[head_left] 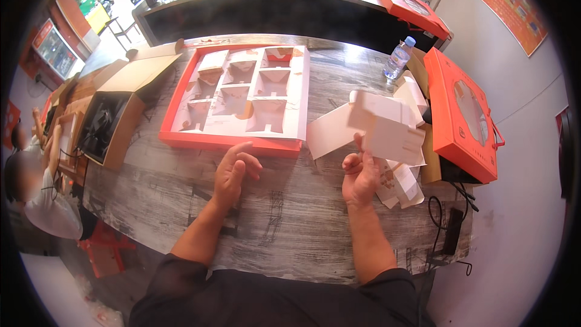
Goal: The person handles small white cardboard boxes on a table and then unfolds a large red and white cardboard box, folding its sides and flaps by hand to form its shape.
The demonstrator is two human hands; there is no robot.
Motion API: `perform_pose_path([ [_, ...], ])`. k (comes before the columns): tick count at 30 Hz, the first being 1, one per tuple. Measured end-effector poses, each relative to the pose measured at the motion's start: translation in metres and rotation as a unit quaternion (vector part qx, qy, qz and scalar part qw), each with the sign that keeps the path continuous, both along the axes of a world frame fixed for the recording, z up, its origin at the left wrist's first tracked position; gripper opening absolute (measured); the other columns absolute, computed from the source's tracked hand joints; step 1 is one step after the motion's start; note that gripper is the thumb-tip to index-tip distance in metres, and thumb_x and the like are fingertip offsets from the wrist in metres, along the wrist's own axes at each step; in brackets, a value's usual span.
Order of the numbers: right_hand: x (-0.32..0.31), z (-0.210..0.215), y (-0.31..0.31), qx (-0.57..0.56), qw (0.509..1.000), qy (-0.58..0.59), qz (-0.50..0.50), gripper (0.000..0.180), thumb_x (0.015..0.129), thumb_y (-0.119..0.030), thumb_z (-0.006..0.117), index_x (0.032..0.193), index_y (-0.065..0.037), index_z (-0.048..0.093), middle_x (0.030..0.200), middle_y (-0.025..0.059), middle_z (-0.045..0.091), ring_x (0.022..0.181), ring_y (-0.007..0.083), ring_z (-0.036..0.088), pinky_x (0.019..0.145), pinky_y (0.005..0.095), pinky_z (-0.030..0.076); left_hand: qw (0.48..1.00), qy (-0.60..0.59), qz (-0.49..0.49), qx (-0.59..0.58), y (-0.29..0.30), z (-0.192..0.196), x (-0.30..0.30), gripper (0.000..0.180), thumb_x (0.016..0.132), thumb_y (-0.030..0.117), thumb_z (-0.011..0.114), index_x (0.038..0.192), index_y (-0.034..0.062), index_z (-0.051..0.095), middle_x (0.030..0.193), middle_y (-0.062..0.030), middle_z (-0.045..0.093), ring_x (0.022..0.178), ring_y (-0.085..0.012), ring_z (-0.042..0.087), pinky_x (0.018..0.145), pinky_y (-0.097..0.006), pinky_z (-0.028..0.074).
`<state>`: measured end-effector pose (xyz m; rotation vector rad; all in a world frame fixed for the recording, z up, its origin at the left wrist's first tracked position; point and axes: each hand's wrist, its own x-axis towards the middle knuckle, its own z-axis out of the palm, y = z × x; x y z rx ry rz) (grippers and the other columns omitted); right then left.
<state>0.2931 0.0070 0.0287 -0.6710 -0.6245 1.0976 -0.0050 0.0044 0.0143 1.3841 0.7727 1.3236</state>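
White cardboard insert [387, 124] is raised over the desk's [290, 218] right side, gripped by your right hand [361, 177]; pinch its lower edge firmly (it looks blurred). Left hand [233, 172] hangs open, empty, near the orange tray [227, 140].

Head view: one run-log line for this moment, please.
right hand: holds white folded card box | left hand: open, empty | red tray: on table
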Motion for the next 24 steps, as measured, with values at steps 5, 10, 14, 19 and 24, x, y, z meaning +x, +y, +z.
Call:
perform_pose_path([
  [5,0.003,-0.003,0.001,-0.035,0.999,0.005,0.025,0.049,0.107,-0.023,0.051,0.151,-0.005,0.038,0.135,0.0154,0.062,0.075,0.0124,0.065,0.069,0.0238,0.052,1.0,0.002,0.0,0.0,-0.002,0.002,0.002,0.053,0.108,0.039,0.051,0.143,-0.0006,0.048,0.096,-0.0081,0.067,0.081,-0.0115,0.062,0.073,-0.025,0.052],
  [10,-0.01,-0.016,-0.006,0.035,0.985,-0.167,-0.033,0.039,0.105,-0.011,0.053,0.142,-0.002,0.044,0.115,0.0095,0.066,0.071,0.0096,0.059,0.066,0.0223,0.048,1.0,0.021,0.017,-0.004,-0.002,0.006,-0.002,0.037,0.106,0.025,0.058,0.131,-0.0013,0.057,0.095,-0.0086,0.067,0.077,-0.0106,0.062,0.071,-0.024,0.052],
  [14,-0.025,-0.018,-0.01,0.088,0.965,-0.244,-0.032,0.029,0.103,-0.005,0.055,0.131,-0.001,0.05,0.106,0.0064,0.065,0.071,0.0074,0.056,0.064,0.0215,0.049,0.997,0.028,0.067,0.034,0.001,0.017,-0.011,0.014,0.103,0.007,0.058,0.113,-0.0014,0.063,0.099,-0.0092,0.067,0.077,-0.0105,0.062,0.07,-0.025,0.053],
  [19,-0.025,-0.018,-0.017,0.074,0.948,-0.31,0.015,0.008,0.1,-0.003,0.061,0.108,-0.002,0.064,0.097,0.0032,0.067,0.071,0.0057,0.058,0.063,0.02,0.048,0.977,0.066,0.176,0.1,0.034,0.044,-0.038,0.005,0.093,0.003,0.063,0.096,0.0,0.066,0.101,-0.0102,0.069,0.087,-0.0157,0.066,0.077,-0.028,0.053],
  [24,-0.029,-0.018,-0.015,0.079,0.917,-0.392,0.002,0.003,0.093,-0.002,0.069,0.096,-0.002,0.068,0.087,0.0038,0.067,0.068,0.0069,0.059,0.059,0.0216,0.045,0.912,0.273,0.294,0.086,0.132,0.084,-0.061,0.032,0.089,0.024,0.074,0.106,-0.0013,0.064,0.109,-0.0166,0.07,0.103,-0.025,0.067,0.089,-0.037,0.053],
])
